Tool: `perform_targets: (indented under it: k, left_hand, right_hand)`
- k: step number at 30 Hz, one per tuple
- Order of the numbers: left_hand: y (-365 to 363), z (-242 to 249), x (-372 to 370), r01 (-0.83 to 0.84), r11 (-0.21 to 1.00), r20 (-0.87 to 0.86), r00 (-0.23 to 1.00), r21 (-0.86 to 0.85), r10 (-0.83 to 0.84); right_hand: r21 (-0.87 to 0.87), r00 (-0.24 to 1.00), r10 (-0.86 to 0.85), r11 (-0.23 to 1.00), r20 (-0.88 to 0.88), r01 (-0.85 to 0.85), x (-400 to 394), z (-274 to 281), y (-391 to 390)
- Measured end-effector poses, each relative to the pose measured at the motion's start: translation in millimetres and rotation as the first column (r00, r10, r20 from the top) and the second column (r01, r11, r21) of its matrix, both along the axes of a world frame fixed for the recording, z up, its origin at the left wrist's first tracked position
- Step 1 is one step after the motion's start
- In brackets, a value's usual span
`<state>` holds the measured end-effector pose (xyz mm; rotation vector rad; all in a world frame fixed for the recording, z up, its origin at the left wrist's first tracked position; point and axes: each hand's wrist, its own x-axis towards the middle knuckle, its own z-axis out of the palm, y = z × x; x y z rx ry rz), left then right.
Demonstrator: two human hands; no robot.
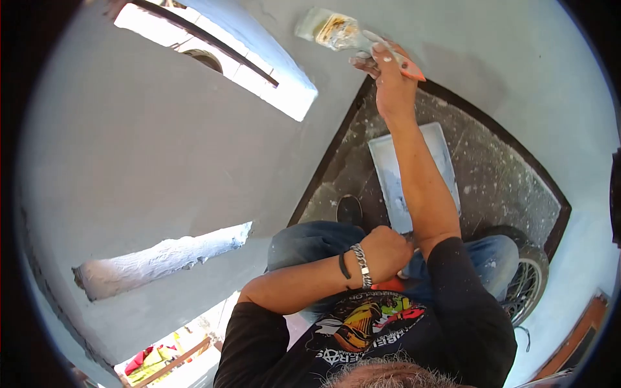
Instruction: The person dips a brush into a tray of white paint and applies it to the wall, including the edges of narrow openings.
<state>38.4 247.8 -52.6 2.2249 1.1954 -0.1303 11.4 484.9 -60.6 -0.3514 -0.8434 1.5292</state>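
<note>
My right hand (391, 77) is raised to the wall near the corner, its fingers wrapped round a paintbrush (336, 31). The brush's wide head is coated in whitish paint over a rusty, yellowed band, and its handle ends in an orange tip. Below the right forearm lies a paint-smeared white tray (385, 178) on the floor. My left hand (386, 255), with a chain bracelet and a dark band at the wrist, is closed in front of my lap, close to the tray's near end. Whatever its fingers hold is hidden; something orange (388, 284) shows just below it.
Pale grey walls (149, 142) meet at a corner above dark skirting (330, 152). Slot-like openings (294, 97) cut the left wall. The dark floor (485, 174) is speckled with paint. A spoked wheel (527, 284) stands by my right knee.
</note>
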Motion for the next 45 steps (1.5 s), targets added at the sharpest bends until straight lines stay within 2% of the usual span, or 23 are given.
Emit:
perform_targets:
  k: [2,4,9,12,16,18,20,23,25,26,27,28,29,30,31,32,33,35,38,39,45]
  left_hand:
    - [2,-1,2,0.032,0.999,0.001,0.999,-0.010,-0.032]
    - [5,3,2,0.042,0.999,-0.015,0.999,-0.014,-0.042]
    - [7,-18,-3,0.111,0.989,-0.128,0.984,-0.101,-0.123]
    - [11,-23,-9,0.097,0.995,-0.183,0.978,-0.025,-0.100]
    - [17,-37,-15,0.032,0.999,-0.210,0.977,-0.028,-0.038]
    - [20,-36,-16,0.017,0.998,-0.274,0.961,-0.061,-0.033]
    - [23,-45,-18,0.006,0.997,-0.319,0.947,-0.071,-0.029]
    - [26,-40,-24,-0.001,0.998,-0.348,0.937,-0.063,-0.021]
    - [22,-25,-31,-0.010,1.000,-0.313,0.950,0.019,0.016]
    - [19,-18,-36,-0.041,0.998,-0.262,0.964,0.049,0.052]
    - [16,5,-44,-0.070,0.992,-0.140,0.987,0.107,0.085]
    - [25,-4,-57,-0.123,0.988,-0.112,0.985,0.091,0.133]
    - [24,13,-69,-0.228,0.960,-0.057,0.969,0.163,0.240]
    - [31,6,-86,-0.288,0.930,-0.052,0.950,0.228,0.307]
    - [36,12,-98,-0.373,0.913,-0.046,0.922,0.168,0.385]
    - [34,16,-105,-0.413,0.897,-0.060,0.903,0.158,0.426]
    - [36,17,-112,-0.451,0.880,-0.075,0.882,0.150,0.465]
    - [43,14,-108,-0.481,0.866,-0.068,0.868,0.135,0.492]
    - [44,8,-97,-0.450,0.887,-0.056,0.888,0.106,0.457]
    - [46,10,-93,-0.438,0.894,-0.084,0.891,0.097,0.446]
    - [49,8,-83,-0.394,0.918,-0.127,0.909,0.050,0.397]
  right_hand:
    - [0.006,0.992,0.046,0.999,-0.115,-0.046,-10,1,5]
    - [-0.027,0.966,0.130,0.990,-0.225,-0.139,-26,-26,10]
    - [-0.324,0.991,0.132,0.938,0.016,-0.120,-19,-110,-8]
    - [-0.357,0.966,0.094,0.934,0.239,-0.002,-4,-111,-6]
    - [-0.049,0.964,-0.049,0.997,0.262,0.064,-28,-13,3]
    - [0.009,0.985,-0.077,0.997,0.154,0.077,-32,51,0]
    - [0.052,0.992,-0.096,0.994,0.080,0.092,-27,91,10]
    - [0.106,0.989,-0.082,0.990,-0.124,0.095,2,124,6]
    - [0.086,0.993,-0.103,0.990,-0.057,0.107,34,122,-11]
    - [0.061,0.993,-0.115,0.991,0.000,0.115,56,106,-23]
    - [0.014,0.979,-0.141,0.990,0.148,0.140,81,78,-36]
    - [-0.013,0.949,-0.154,0.986,0.276,0.164,106,44,-45]
    - [-0.030,0.907,-0.157,0.983,0.390,0.183,131,9,-51]
    - [-0.058,0.843,-0.161,0.974,0.513,0.221,157,-42,-54]
    - [-0.078,0.769,-0.162,0.961,0.618,0.265,179,-93,-59]
    - [-0.126,0.655,-0.091,0.953,0.750,0.277,199,-122,-78]
    - [-0.169,0.615,-0.035,0.948,0.787,0.270,216,-163,-87]
    - [-0.336,0.590,0.014,0.832,0.807,0.440,232,-232,-104]
    - [-0.382,0.498,0.087,0.757,0.863,0.530,227,-276,-113]
    - [-0.387,0.475,0.112,0.753,0.873,0.532,221,-286,-112]
    - [-0.220,0.365,0.019,0.827,0.931,0.518,178,-324,-102]
